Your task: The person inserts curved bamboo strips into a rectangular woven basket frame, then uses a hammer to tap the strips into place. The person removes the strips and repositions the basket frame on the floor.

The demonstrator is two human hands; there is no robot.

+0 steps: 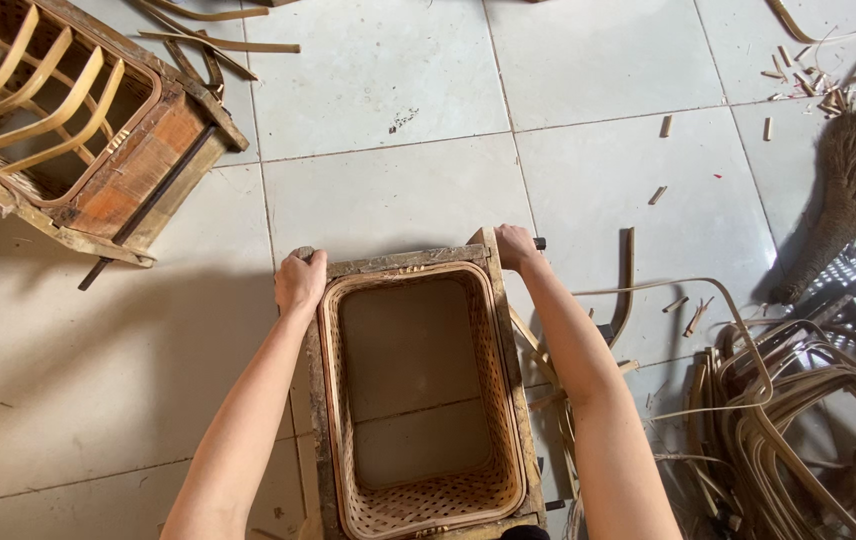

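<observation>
Head view: one camera looking straight down at both arms and a tiled floor [398,190].
Basket: a woven basket [418,505] sits inside a rough wooden frame [403,260] on the floor, right below the camera; its open mouth faces up.
Left hand: left hand [300,282] is clenched over the frame's far left corner, fingers wrapped on the edge.
Right hand: right hand [514,246] is closed on the frame's far right corner, next to a dark peg sticking out sideways.
Handling: the frame looks stiff and fairly heavy, rough-edged, not slippery; the basket's woven wall looks light and springy, likely to crush if squeezed. The wooden corners seem the soundest hold, as now.
Basket contents: nothing in it; the bare flat bottom shows, with one line across it.
Second frame: second frame [98,140] lies tipped at upper left, holding bent ribs of cane inside.
Cane: cane strips [808,420] lie heaped to the right, close to the right arm.
Broom: a broom [848,190] lies at far right, well apart from the hands.
Offcuts: short offcuts [665,126] are scattered over the tiles.
</observation>
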